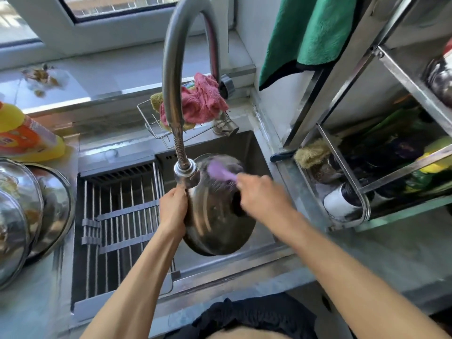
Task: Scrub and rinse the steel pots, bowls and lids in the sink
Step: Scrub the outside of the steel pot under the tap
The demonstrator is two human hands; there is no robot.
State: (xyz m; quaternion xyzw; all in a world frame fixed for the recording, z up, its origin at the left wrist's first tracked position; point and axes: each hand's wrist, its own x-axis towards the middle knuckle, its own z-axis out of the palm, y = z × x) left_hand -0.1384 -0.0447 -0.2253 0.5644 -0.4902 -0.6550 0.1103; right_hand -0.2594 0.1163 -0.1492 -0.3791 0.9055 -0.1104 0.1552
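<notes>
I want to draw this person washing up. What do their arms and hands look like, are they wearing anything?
Both arms are bare to the frame edge: no sleeves, gloves, watch or rings show on the left hand or right hand. The right hand is motion-blurred.

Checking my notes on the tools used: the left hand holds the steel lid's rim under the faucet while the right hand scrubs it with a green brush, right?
Not quite: the brush is purple, not green, as the head view shows. The rest stands: left hand grips the steel lid by its rim; right hand scrubs.

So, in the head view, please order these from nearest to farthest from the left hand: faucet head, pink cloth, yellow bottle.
From the left hand:
1. Faucet head, just above it.
2. Pink cloth, behind, in the wire rack.
3. Yellow bottle, far left on the counter.
</notes>
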